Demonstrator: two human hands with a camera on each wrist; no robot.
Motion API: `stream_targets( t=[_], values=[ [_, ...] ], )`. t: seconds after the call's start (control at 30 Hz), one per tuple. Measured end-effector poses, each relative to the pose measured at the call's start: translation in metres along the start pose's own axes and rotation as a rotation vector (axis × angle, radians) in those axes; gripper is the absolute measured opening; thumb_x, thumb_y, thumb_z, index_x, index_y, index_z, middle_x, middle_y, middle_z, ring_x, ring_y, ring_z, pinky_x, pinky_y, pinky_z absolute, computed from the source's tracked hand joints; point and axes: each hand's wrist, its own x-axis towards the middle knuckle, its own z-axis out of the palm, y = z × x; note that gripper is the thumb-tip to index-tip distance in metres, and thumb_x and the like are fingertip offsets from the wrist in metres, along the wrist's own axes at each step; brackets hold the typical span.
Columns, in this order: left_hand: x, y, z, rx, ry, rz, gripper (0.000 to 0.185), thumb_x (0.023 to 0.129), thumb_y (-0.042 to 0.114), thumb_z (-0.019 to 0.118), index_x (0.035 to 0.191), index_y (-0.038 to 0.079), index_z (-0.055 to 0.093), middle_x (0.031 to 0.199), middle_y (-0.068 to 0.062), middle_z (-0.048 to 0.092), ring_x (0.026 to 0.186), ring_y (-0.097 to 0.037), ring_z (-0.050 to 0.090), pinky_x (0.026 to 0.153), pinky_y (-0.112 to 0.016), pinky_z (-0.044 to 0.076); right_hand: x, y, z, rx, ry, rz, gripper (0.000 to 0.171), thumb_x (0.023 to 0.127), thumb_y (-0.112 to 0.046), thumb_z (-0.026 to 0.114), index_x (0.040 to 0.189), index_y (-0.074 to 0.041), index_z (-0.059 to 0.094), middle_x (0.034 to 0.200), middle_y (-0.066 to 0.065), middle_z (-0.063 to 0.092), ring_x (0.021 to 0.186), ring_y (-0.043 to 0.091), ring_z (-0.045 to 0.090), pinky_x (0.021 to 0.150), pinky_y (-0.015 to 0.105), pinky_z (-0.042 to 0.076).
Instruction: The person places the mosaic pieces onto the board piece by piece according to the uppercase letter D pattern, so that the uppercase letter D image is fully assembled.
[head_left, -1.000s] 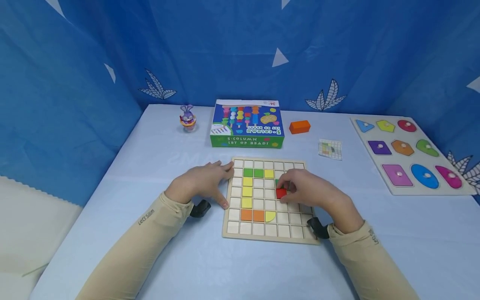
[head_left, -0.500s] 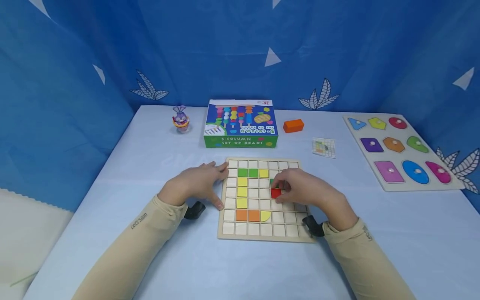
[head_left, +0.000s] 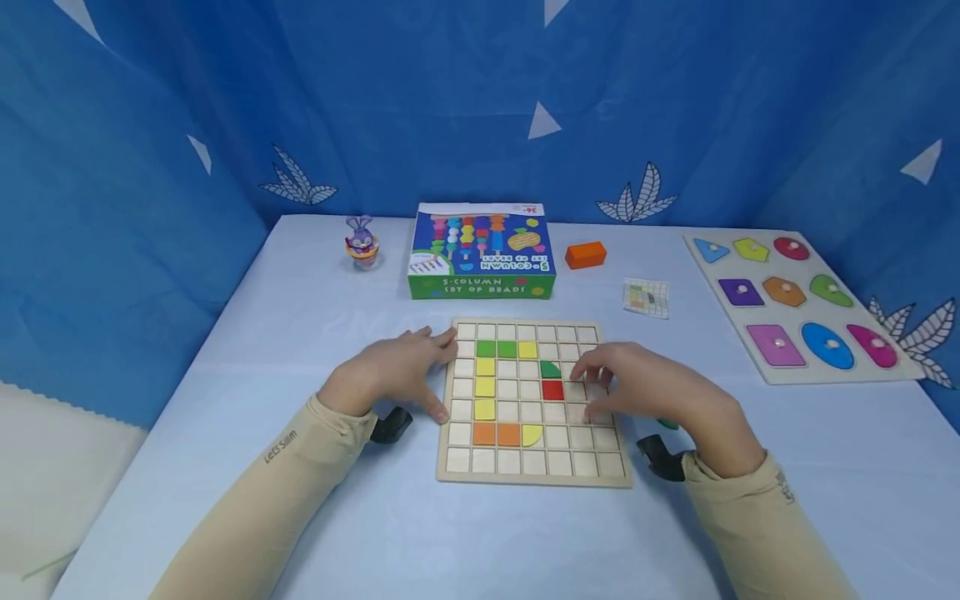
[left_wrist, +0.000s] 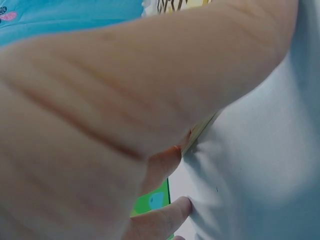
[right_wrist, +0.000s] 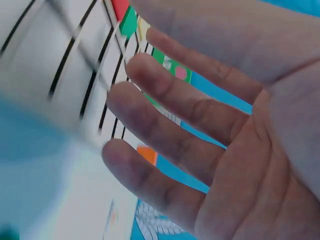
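A wooden grid board (head_left: 534,480) lies flat in the head view, with coloured tiles in some of its cells. My left hand (head_left: 390,371) rests at the board's left edge, thumb and fingers spread apart. Over the right-hand columns hovers my right hand (head_left: 645,383), its fingers loosely bent and holding nothing. Just left of its fingertips sits a red square tile (head_left: 552,390), below a green rounded tile (head_left: 551,369). Green squares (head_left: 496,349), yellow squares (head_left: 485,387), orange squares (head_left: 497,434) and a yellow quarter-round tile (head_left: 532,435) fill other cells.
Behind the board stand a bead-set box (head_left: 482,250), a purple rabbit figure (head_left: 362,243) and an orange block (head_left: 586,255). A small pattern card (head_left: 646,298) and a knobbed shape puzzle (head_left: 806,312) lie to the right. Partly hidden beneath the right wrist is a green piece (head_left: 667,423).
My right hand has let go of the red square tile and moved right, leaving it in its cell. The left hand has stayed at the board's edge. The head view shifted slightly.
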Motion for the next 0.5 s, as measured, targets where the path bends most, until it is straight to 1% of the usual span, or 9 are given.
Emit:
stream_targets(
  t=[0.1, 0.27, 0.37, 0.5],
  values=[
    [0.001, 0.001, -0.001, 0.013, 0.003, 0.004, 0.109, 0.071, 0.052, 0.088, 0.159, 0.017, 0.033, 0.168, 0.002, 0.012, 0.152, -0.036, 0.011, 0.115, -0.062, 0.025, -0.015, 0.011, -0.005, -0.022, -0.009, 0.031, 0.046, 0.075, -0.022, 0.091, 0.117, -0.013, 0.072, 0.100, 0.001, 0.063, 0.095, 0.024, 0.055, 0.073, 0.032, 0.056],
    [0.003, 0.001, -0.001, 0.019, 0.000, 0.005, 0.109, 0.071, 0.053, 0.088, 0.159, 0.017, 0.033, 0.168, 0.003, 0.012, 0.152, -0.035, 0.011, 0.115, -0.061, 0.026, -0.038, 0.037, -0.009, -0.052, -0.013, 0.047, 0.049, 0.073, -0.020, 0.092, 0.115, -0.008, 0.072, 0.099, 0.001, 0.063, 0.092, 0.024, 0.057, 0.073, 0.035, 0.057],
    [0.004, 0.001, 0.000, 0.007, -0.005, 0.002, 0.110, 0.070, 0.053, 0.088, 0.159, 0.018, 0.033, 0.168, 0.003, 0.011, 0.152, -0.035, 0.010, 0.115, -0.062, 0.024, -0.047, 0.052, -0.007, -0.054, -0.004, 0.068, 0.050, 0.071, -0.022, 0.093, 0.114, -0.007, 0.072, 0.099, 0.002, 0.063, 0.090, 0.023, 0.057, 0.073, 0.035, 0.057],
    [0.004, -0.001, 0.001, -0.002, -0.004, -0.003, 0.110, 0.070, 0.052, 0.089, 0.158, 0.017, 0.034, 0.168, 0.003, 0.012, 0.152, -0.036, 0.010, 0.116, -0.062, 0.022, -0.054, 0.066, -0.003, -0.038, 0.027, 0.092, 0.050, 0.070, -0.024, 0.094, 0.112, -0.006, 0.073, 0.100, 0.003, 0.063, 0.090, 0.023, 0.058, 0.072, 0.036, 0.058]
  ],
)
